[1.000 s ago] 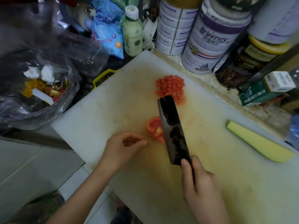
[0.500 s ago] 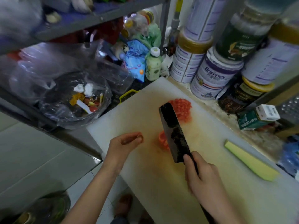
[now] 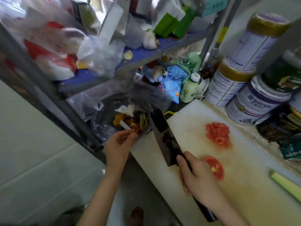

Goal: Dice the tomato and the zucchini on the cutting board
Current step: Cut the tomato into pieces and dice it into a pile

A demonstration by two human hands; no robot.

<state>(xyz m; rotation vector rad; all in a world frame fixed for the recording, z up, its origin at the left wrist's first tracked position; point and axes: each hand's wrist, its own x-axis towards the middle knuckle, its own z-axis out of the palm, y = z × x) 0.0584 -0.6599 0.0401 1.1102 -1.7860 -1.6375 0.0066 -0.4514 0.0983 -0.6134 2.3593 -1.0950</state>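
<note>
A white cutting board [image 3: 187, 126] holds a pile of diced tomato [image 3: 218, 135] and, nearer me, an uncut tomato piece [image 3: 215, 168] lying cut side up. A pale green zucchini strip [image 3: 286, 183] lies at the board's right edge. My right hand [image 3: 198, 180] grips the handle of a dark cleaver [image 3: 164, 137], whose blade points up and left over the board's left edge. My left hand [image 3: 118, 144] is off the board at the rim of the scrap bag [image 3: 110, 111], pinching a small tomato scrap at its fingertips.
Large tins [image 3: 254, 101] and jars line the wall behind the board. A small green bottle [image 3: 189, 90] stands at the board's far corner. A metal shelf rack [image 3: 48, 88] crammed with plastic bags rises on the left. The tiled floor lies below.
My left hand moved left off the board to the scrap bag with the small piece. The cleaver swung left, away from the tomato piece. My view turned left and up.
</note>
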